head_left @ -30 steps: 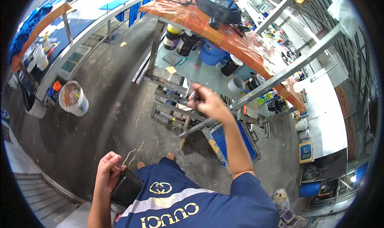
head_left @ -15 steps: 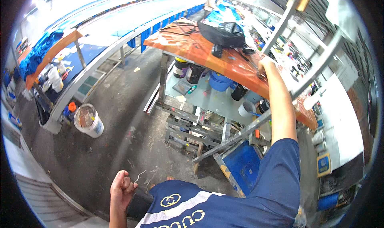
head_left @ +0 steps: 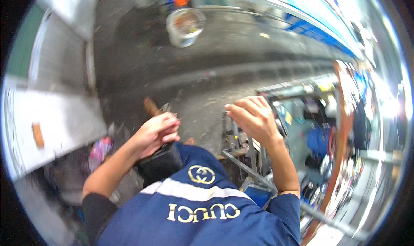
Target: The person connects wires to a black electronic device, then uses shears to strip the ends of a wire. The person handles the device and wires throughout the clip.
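My left hand (head_left: 156, 134) is closed in front of my body, above a black, box-like shape (head_left: 160, 163). Thin pale strands show at its fingertips, blurred, and look like a thin string (head_left: 167, 108). To the right, my right hand (head_left: 254, 118) is raised at about the same height with fingers bent and tips pressed together. A tiny pale spot shows at its fingertips; I cannot make out what it is. The two hands are apart, with the grey floor between and beyond them.
A white bucket (head_left: 184, 34) with brownish contents stands on the floor (head_left: 207, 73) ahead. At right is a table with an orange edge (head_left: 340, 138), with a blue bucket (head_left: 318, 141) beneath. A metal bar (head_left: 250, 170) slants beside me. A white panel (head_left: 51, 129) lies left.
My view has swung left, away from the orange-covered table. My right hand has left that table and come in front of my body. My left hand, still closed, has come up toward it.
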`<control>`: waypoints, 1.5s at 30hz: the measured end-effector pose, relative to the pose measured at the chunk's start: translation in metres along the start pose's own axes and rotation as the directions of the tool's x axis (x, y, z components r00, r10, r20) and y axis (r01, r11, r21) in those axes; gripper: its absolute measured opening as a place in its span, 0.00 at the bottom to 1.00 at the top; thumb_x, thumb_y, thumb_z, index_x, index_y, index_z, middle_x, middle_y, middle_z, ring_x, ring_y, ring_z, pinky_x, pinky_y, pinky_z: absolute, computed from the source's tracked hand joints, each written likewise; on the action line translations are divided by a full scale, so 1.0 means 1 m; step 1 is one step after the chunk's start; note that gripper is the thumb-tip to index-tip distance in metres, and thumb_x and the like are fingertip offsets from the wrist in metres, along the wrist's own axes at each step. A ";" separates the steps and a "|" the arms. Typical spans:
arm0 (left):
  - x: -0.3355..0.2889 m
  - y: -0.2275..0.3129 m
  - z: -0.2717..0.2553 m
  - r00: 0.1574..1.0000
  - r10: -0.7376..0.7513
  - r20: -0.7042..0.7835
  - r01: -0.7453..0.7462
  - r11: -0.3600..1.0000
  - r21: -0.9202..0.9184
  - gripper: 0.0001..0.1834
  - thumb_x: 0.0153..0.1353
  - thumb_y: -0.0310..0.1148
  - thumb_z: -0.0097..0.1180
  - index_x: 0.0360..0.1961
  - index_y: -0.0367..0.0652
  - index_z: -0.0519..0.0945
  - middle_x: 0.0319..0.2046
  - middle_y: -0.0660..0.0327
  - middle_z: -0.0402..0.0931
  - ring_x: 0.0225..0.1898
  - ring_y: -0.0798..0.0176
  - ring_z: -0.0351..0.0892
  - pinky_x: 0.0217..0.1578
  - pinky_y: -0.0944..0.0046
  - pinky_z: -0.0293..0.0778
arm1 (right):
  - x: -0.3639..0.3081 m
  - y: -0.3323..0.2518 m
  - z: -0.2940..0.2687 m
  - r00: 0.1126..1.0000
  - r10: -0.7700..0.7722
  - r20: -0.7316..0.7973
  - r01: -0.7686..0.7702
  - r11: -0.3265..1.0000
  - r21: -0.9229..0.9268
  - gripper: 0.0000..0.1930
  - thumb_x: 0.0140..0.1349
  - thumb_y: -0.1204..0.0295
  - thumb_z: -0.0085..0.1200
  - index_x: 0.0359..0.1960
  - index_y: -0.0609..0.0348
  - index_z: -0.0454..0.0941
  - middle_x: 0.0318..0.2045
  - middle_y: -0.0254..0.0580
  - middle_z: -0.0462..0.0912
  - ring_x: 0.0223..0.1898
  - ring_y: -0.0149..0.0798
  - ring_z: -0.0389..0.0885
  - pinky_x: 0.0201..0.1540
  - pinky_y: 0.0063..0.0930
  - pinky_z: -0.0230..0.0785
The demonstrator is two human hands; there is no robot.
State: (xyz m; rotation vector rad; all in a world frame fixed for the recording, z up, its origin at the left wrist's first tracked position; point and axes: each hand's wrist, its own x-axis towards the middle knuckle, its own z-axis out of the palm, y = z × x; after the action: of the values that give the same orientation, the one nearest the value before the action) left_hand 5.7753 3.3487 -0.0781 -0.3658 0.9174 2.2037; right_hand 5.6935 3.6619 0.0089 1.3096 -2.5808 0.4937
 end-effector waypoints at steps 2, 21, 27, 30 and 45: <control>-0.003 0.037 -0.029 0.997 0.033 -0.063 -0.034 0.999 -0.020 0.12 0.77 0.41 0.58 0.40 0.45 0.73 0.27 0.71 0.67 0.23 0.75 0.66 0.48 0.61 0.78 | 0.067 0.000 0.063 0.980 -0.155 -0.122 0.175 0.969 0.172 0.18 0.55 0.71 0.72 0.49 0.48 0.85 0.44 0.34 0.86 0.45 0.39 0.85 0.50 0.36 0.75; -0.073 0.337 -0.235 0.862 0.320 -0.394 -0.397 0.909 -0.130 0.12 0.77 0.38 0.58 0.40 0.41 0.78 0.23 0.71 0.68 0.22 0.75 0.66 0.45 0.68 0.74 | 0.591 -0.016 0.232 0.466 -0.856 -0.224 0.866 0.389 0.314 0.14 0.56 0.70 0.69 0.44 0.55 0.87 0.43 0.36 0.85 0.46 0.37 0.85 0.46 0.32 0.78; -0.038 0.450 -0.307 0.830 0.333 -0.448 -0.421 0.900 -0.111 0.13 0.77 0.40 0.58 0.39 0.42 0.78 0.22 0.72 0.66 0.21 0.75 0.64 0.46 0.67 0.74 | 0.710 0.021 0.301 0.490 -0.821 -0.293 0.846 0.366 0.388 0.18 0.55 0.68 0.65 0.48 0.60 0.84 0.45 0.40 0.85 0.47 0.42 0.86 0.48 0.36 0.79; -0.016 0.530 -0.347 0.802 0.384 -0.458 -0.462 0.884 -0.069 0.13 0.77 0.40 0.58 0.39 0.42 0.78 0.23 0.72 0.67 0.21 0.76 0.64 0.45 0.68 0.74 | 0.793 0.058 0.327 0.453 -0.825 -0.338 0.874 0.336 0.351 0.20 0.56 0.68 0.62 0.51 0.61 0.83 0.45 0.42 0.84 0.46 0.43 0.86 0.48 0.36 0.80; 0.102 0.880 -0.527 0.819 0.412 -0.399 -0.467 0.883 -0.046 0.13 0.76 0.38 0.60 0.43 0.38 0.81 0.28 0.69 0.75 0.21 0.77 0.65 0.39 0.71 0.71 | 1.178 0.188 0.426 0.408 -0.856 -0.318 0.893 0.301 0.334 0.21 0.51 0.67 0.65 0.48 0.62 0.84 0.40 0.41 0.84 0.42 0.40 0.85 0.47 0.35 0.80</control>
State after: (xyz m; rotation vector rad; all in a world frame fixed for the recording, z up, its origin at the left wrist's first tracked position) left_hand 5.0755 2.5919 -0.0565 -0.7313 1.1432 2.6940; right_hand 4.8387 2.7284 -0.0357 2.5048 -1.2391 0.8892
